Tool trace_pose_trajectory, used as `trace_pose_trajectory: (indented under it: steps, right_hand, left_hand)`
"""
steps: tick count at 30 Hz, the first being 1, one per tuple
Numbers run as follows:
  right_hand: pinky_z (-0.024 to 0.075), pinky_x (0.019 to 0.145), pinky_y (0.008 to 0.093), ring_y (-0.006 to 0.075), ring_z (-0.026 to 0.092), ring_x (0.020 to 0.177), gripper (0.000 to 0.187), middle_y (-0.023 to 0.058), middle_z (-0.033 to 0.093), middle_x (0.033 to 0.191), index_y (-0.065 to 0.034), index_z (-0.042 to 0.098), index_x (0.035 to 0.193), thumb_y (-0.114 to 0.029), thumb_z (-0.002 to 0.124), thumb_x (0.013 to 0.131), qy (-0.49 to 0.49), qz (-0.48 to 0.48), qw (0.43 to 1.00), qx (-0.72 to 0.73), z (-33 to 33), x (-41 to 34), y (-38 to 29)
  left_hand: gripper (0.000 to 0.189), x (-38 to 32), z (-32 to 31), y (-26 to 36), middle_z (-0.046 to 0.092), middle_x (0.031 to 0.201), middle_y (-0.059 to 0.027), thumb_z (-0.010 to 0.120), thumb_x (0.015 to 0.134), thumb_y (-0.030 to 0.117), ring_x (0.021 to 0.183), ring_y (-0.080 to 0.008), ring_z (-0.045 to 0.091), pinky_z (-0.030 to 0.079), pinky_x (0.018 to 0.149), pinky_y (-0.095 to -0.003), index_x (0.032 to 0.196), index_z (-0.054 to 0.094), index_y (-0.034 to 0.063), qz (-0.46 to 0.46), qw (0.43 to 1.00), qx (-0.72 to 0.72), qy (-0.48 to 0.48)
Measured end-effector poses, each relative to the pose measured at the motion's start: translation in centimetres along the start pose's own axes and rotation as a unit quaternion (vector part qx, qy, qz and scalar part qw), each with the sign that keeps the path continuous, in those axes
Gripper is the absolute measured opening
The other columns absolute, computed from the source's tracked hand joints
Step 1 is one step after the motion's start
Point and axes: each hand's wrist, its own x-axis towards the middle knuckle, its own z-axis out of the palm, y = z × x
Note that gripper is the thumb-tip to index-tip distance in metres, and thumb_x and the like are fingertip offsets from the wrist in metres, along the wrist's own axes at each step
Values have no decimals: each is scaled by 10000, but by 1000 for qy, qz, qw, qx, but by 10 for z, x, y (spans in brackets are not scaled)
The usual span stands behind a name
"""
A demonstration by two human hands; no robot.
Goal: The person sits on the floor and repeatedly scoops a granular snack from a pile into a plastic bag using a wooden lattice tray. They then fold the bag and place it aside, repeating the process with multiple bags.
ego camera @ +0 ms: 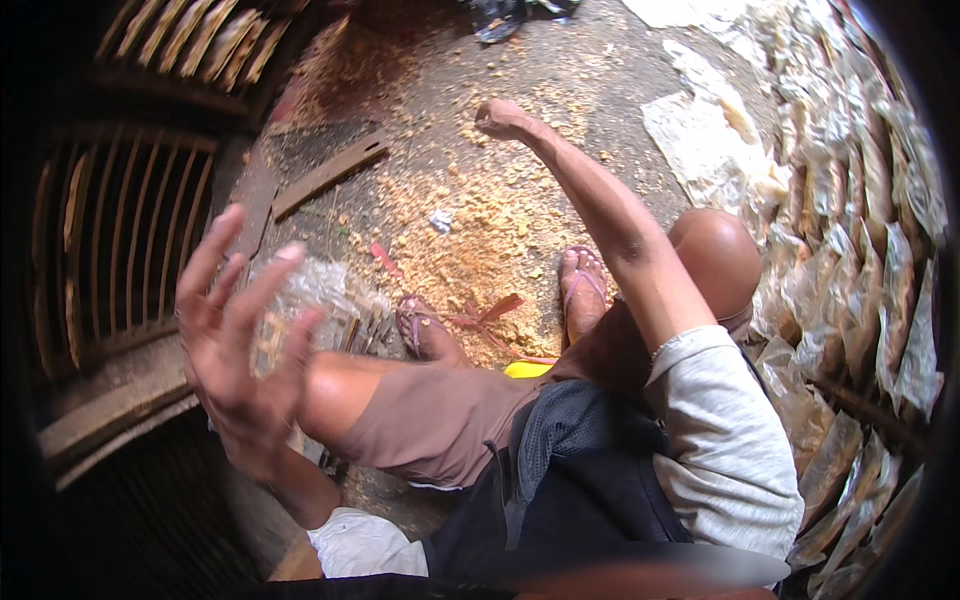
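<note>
My left hand [244, 360] is raised in front of the slatted wooden rack, blurred, with its fingers spread and nothing in them. Below it, near my left knee, lies a heap of clear plastic scraps [319, 292]. My right arm reaches forward over the floor. The right hand [504, 120] is curled into a fist, and no object shows in it. Yellowish crumbly shavings [480, 217] cover the ground between my sandalled feet and beyond. A red ribbon-like strip [487, 315] lies on them, close to the feet.
Wooden slatted racks [127, 232] stand along the left. A wooden bar [330, 176] lies on the floor. Plastic-wrapped pieces [847, 300] are stacked in rows at right, beside a pale plastic sheet [701, 135]. Something yellow [529, 369] shows beneath me.
</note>
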Motion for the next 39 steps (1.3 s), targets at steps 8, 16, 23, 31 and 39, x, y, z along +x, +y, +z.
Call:
trace_pose_trajectory:
  steps: [8, 16, 23, 31, 39]
  right_hand:
    - [538, 960, 544, 489, 665, 1137, 358, 338, 686, 1170, 56, 721, 1112, -197, 582, 900, 104, 328, 930, 126, 50, -105, 123]
    - [548, 918, 528, 479, 699, 1011, 326, 337, 706, 1015, 3, 754, 1010, -172, 530, 849, 153, 182, 963, 125, 51, -100, 124]
    - [550, 922, 467, 422, 713, 1042, 393, 244, 750, 1037, -55, 780, 1064, -285, 595, 804, 82, 211, 961, 155, 61, -64, 88]
    - [532, 577, 310, 175, 659, 646, 310, 112, 710, 832, 68, 699, 1105, -149, 614, 899, 114, 205, 871, 431, 44, 8, 141]
    - [519, 614, 290, 124, 634, 715, 295, 55, 678, 860, 19, 696, 1071, -248, 648, 953, 104, 196, 889, 400, 4, 92, 127]
  left_hand:
    - [544, 74, 90, 47, 531, 1438, -215, 799, 880, 334, 1315, -393, 543, 505, 1071, -476, 1325, 639, 64, 46, 967, -148, -202]
    - [591, 37, 149, -33, 674, 1229, -236, 721, 949, 395, 1121, -402, 658, 531, 977, -482, 1389, 584, 24, -104, 924, -85, -357]
    - [599, 51, 125, -12, 675, 1183, -246, 685, 974, 395, 1096, -426, 651, 527, 964, -480, 1415, 542, 16, -100, 934, -116, -322]
    - [535, 45, 129, -18, 645, 1213, -205, 670, 981, 314, 1105, -412, 629, 499, 989, -493, 1405, 536, 16, -114, 929, -163, -313]
    - [569, 36, 124, -52, 600, 1256, -209, 683, 964, 287, 1201, -385, 571, 460, 1044, -469, 1437, 508, 23, -164, 911, -182, -332]
